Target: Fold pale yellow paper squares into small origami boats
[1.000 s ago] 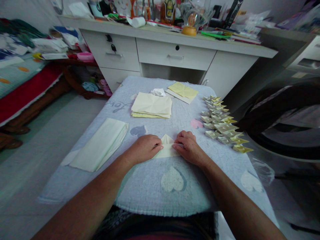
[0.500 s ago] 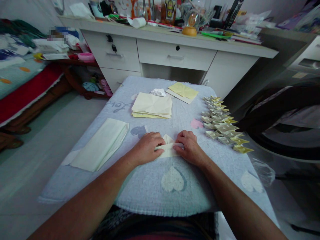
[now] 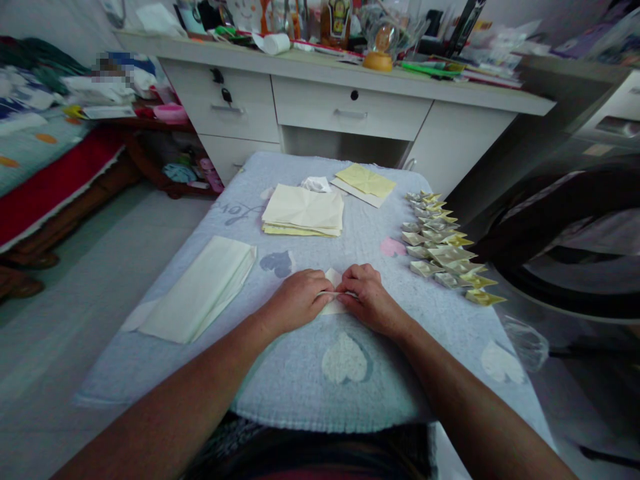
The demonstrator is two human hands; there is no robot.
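Observation:
A small folded sheet of cream paper [image 3: 331, 307] lies on the cloth-covered table in front of me, with a pointed part showing behind my fingers. My left hand [image 3: 303, 297] pinches its left side between thumb and fingers. From the other side my right hand [image 3: 364, 293] pinches it too, the two sets of fingertips almost meeting at a raised fold. Much of the paper is hidden under my fingers. Beyond my hands sits a stack of creased cream and yellow sheets [image 3: 303, 208]. Several folded paper boats [image 3: 440, 250] stand in rows to the right.
A thick folded white bundle [image 3: 200, 290] lies on the left of the blue tablecloth [image 3: 300, 393]. Yellow and white sheets [image 3: 365, 181] and a crumpled white tissue [image 3: 316, 184] are at the back. Behind stands a cluttered white desk [image 3: 350, 110]; a front-loading washer [image 3: 600, 247] is at right.
Both hands have drawn closer together along the paper, so less of its raised fold shows between them. The paper stack and the boats stay in place.

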